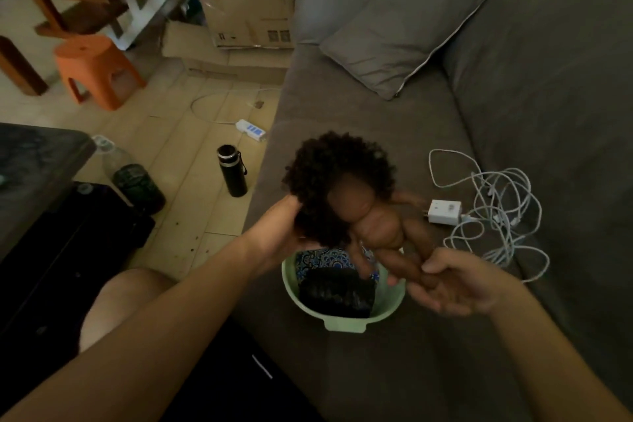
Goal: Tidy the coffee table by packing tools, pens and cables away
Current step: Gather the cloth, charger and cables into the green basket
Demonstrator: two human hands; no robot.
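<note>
I hold a brown doll (373, 216) with thick curly black hair above a pale green basin (346, 320) that sits on the grey sofa. My left hand (281, 229) grips the doll's head at the hair. My right hand (448, 281) grips its legs. Inside the basin lie a dark object and a blue patterned cloth (329, 262). To the right of the doll, a white charger block (444, 212) and a tangle of white cables (496, 216) lie on the sofa seat.
A grey cushion (404, 34) leans at the sofa's back. On the floor stand a black flask (233, 171), a plastic bottle (133, 178), a white power strip (251, 129), an orange stool (96, 68) and cardboard boxes (246, 7). A dark table corner (37, 161) is at left.
</note>
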